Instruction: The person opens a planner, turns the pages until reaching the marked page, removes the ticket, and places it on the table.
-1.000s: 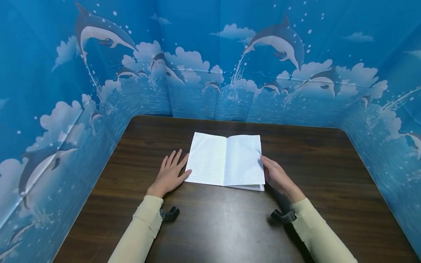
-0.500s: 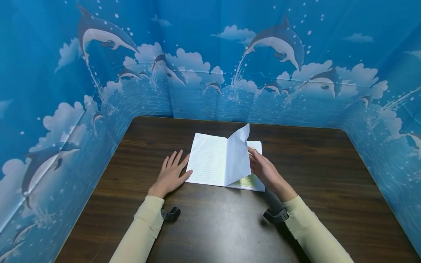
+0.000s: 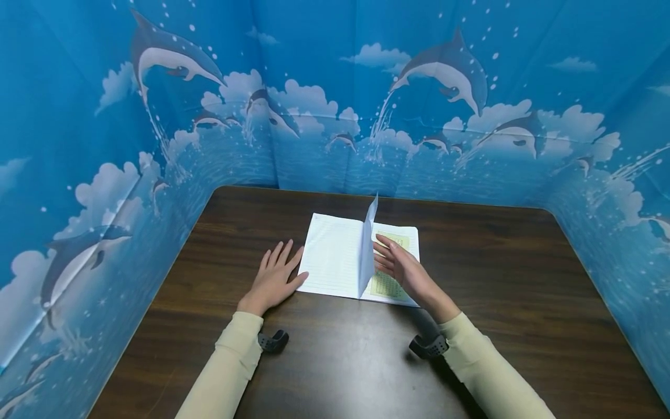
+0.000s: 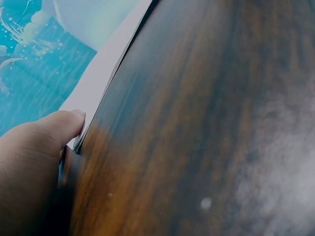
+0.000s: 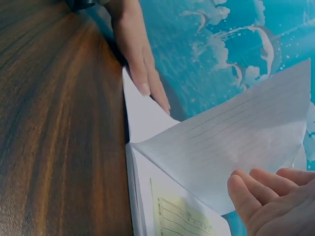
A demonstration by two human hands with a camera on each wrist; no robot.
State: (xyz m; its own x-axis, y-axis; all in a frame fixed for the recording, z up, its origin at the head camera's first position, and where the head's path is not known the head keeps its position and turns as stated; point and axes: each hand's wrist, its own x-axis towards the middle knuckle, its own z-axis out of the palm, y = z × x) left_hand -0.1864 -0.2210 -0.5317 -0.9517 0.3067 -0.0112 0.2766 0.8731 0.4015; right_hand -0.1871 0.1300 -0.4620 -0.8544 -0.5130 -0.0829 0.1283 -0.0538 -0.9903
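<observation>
An open lined notebook (image 3: 332, 256) lies on the dark wooden table (image 3: 345, 361). One of its pages (image 5: 236, 132) stands nearly upright along the spine. Spread at the notebook's left edge is my left hand (image 3: 270, 282), its thumb resting on the near left corner; in the left wrist view the thumb (image 4: 61, 127) lies on the white page. My right hand (image 3: 410, 273) is over the right half, its extended fingers against the raised page's right side. Beneath it shows a page with a yellow-green printed panel (image 3: 387, 285), partly covered by that hand.
Blue curtain (image 3: 324, 157) with printed dolphins surrounds the table's back and sides. A dark band (image 3: 273, 341) is on the left wrist and a similar band (image 3: 429, 347) on the right.
My right hand has moved left from the notebook's right edge, swinging the page up from flat to nearly upright. The printed panel beneath has come into view. My left hand stays put.
</observation>
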